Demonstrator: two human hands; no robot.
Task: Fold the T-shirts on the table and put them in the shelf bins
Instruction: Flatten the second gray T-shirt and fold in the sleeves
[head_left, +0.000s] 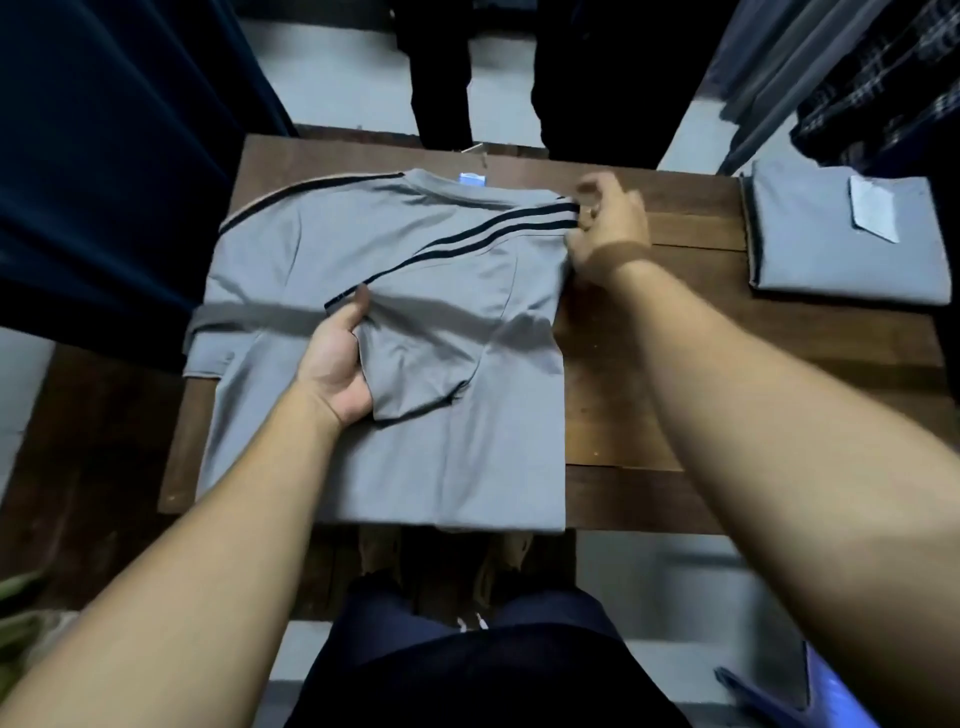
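Observation:
A grey T-shirt with black shoulder stripes lies back-up on the wooden table, its right side folded inward. My left hand grips the folded-in sleeve near the shirt's middle, thumb on top. At the shirt's upper right corner my right hand pinches the striped shoulder edge. A second grey T-shirt, folded into a square, rests at the table's far right corner.
Dark hanging clothes fill the left side and the upper right. A person's dark trouser legs stand past the table's far edge. A blue object sits at the bottom right on the floor.

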